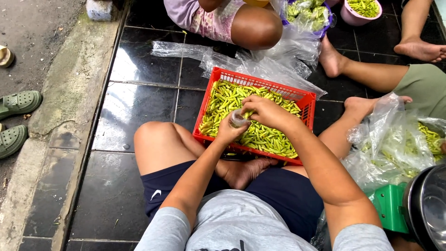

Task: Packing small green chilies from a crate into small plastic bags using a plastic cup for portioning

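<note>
Item: green chilli pods being packed by hand, centre of frame.

Left hand (228,131) grips a small clear bag (239,119), fingers curled around its neck; right hand (265,110) pinches one green chilli (248,114) at the bag's mouth, fingertips pressed together. Both hover over the red basket (304,99) of chillies, centre frame. Step judged: filling. The next pod needs the mouth kept open. Pink bowl (353,17) upper right; green sandals (18,103) at left edge.

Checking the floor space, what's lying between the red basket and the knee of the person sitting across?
In the head view, crumpled clear plastic sheeting lies on the black tiles between the red basket and that knee.
</note>
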